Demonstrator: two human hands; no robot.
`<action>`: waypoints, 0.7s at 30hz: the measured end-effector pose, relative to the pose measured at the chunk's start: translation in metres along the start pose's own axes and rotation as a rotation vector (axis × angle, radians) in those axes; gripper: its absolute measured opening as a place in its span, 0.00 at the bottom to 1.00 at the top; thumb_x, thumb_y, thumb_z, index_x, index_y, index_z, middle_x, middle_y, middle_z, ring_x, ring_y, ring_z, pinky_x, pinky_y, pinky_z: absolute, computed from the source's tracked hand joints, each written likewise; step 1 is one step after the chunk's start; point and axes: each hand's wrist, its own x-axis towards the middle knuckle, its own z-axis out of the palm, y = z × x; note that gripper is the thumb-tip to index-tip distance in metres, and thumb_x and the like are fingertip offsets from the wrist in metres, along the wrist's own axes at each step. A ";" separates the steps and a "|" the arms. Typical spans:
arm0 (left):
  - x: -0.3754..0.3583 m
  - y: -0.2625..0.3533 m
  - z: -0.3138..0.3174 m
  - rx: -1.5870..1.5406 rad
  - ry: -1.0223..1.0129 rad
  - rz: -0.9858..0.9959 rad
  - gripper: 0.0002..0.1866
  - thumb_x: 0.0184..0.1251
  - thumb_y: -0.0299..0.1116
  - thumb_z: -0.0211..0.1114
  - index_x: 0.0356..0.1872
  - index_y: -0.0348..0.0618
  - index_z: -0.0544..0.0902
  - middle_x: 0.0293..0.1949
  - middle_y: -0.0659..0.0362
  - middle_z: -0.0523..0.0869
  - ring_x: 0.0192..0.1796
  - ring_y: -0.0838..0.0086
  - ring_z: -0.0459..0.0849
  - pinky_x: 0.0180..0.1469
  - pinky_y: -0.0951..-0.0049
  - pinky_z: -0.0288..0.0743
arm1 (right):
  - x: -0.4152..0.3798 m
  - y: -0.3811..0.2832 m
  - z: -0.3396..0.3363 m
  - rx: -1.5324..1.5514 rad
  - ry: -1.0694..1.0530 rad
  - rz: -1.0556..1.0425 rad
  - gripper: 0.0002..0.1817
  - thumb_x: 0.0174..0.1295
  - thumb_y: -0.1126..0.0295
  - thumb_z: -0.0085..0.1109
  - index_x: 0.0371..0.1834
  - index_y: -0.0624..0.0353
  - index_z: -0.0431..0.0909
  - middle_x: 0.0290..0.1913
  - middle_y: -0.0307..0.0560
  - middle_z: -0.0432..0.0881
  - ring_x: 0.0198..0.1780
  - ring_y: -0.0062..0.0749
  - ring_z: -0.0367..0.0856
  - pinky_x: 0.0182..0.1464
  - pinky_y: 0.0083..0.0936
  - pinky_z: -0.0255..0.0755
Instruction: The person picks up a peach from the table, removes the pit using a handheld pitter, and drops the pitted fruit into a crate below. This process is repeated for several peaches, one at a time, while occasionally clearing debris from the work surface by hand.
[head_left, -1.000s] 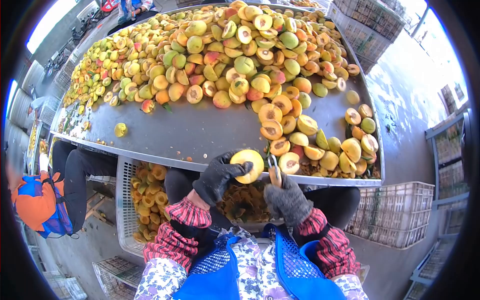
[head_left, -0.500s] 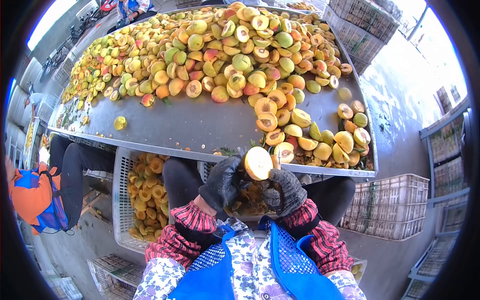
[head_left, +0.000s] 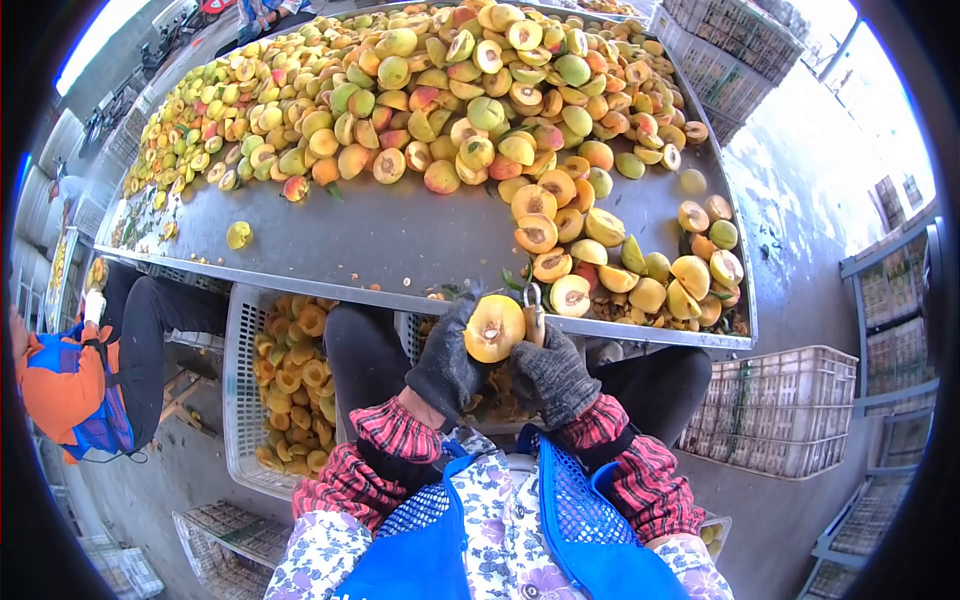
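Note:
My left hand (head_left: 447, 362), in a dark glove, grips a halved peach (head_left: 495, 328) with its cut face and pit toward the camera. Beside it my right hand (head_left: 555, 378), in a grey glove, is closed around a small tool (head_left: 534, 312) with a looped metal end pointing up. Both hands are just below the near edge of a metal table (head_left: 400, 235), which bears a large heap of halved peaches (head_left: 390, 110). More cut halves (head_left: 570, 296) lie right beyond my hands.
A white crate (head_left: 240, 400) of peach halves stands left of my legs. Another person (head_left: 75, 385) in orange and blue sits at the left. Stacked crates (head_left: 775, 410) stand at the right, with more crates (head_left: 725, 60) beyond the table.
The held peach half has moved left and slightly lower, tilting with my left hand. My right hand has shifted a little left, and the tool's looped metal end now shows clearly.

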 end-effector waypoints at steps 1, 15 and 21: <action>0.001 0.001 -0.002 0.166 0.016 -0.011 0.20 0.60 0.22 0.55 0.55 0.36 0.66 0.49 0.53 0.77 0.51 0.69 0.76 0.55 0.69 0.71 | 0.003 0.002 -0.001 -0.073 -0.003 -0.028 0.14 0.57 0.73 0.52 0.47 0.56 0.67 0.21 0.34 0.68 0.16 0.18 0.66 0.16 0.16 0.60; 0.001 -0.004 -0.005 0.105 0.077 -0.088 0.17 0.70 0.38 0.44 0.51 0.39 0.71 0.46 0.52 0.78 0.48 0.66 0.78 0.52 0.67 0.73 | -0.021 -0.006 0.003 -1.215 -0.050 -0.372 0.17 0.57 0.63 0.53 0.42 0.63 0.67 0.29 0.61 0.77 0.33 0.57 0.77 0.35 0.45 0.69; -0.004 -0.015 -0.008 0.311 0.114 -0.016 0.23 0.56 0.28 0.57 0.54 0.35 0.67 0.49 0.53 0.77 0.50 0.69 0.76 0.55 0.71 0.69 | -0.018 0.002 0.006 -1.218 -0.019 -0.256 0.17 0.57 0.62 0.53 0.41 0.65 0.66 0.30 0.63 0.77 0.35 0.57 0.77 0.36 0.45 0.70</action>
